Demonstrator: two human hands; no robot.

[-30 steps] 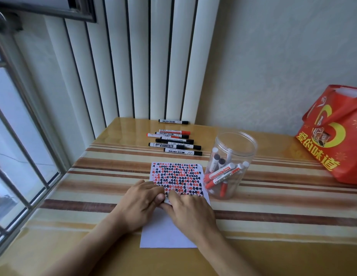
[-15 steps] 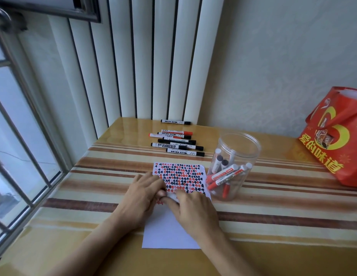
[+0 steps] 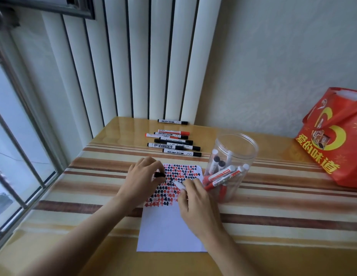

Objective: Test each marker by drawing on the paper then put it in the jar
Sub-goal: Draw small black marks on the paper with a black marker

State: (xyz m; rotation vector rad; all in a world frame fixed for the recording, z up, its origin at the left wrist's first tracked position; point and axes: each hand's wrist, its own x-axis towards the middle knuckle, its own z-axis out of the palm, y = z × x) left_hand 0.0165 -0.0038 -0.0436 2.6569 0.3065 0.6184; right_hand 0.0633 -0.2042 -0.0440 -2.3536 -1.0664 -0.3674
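Now that my left hand [image 3: 142,176] has pulled a small black cap [image 3: 159,174] off the white-barrelled marker [image 3: 181,185] gripped in my right hand [image 3: 195,202], both pinched tight over the scribble-covered white paper [image 3: 169,226], drawing can begin.

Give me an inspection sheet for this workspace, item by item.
Surface: striped glossy table.
Job's things: paper, upper half covered in red and black marks; clear jar open, holding markers; loose markers lying behind the paper.
Clutter: red bag at right.
Grippers: left hand pinches a black cap; right hand holds a white marker body over the paper.
Cables: nothing seen.
Surroundings: window at left, ribbed white panels behind.
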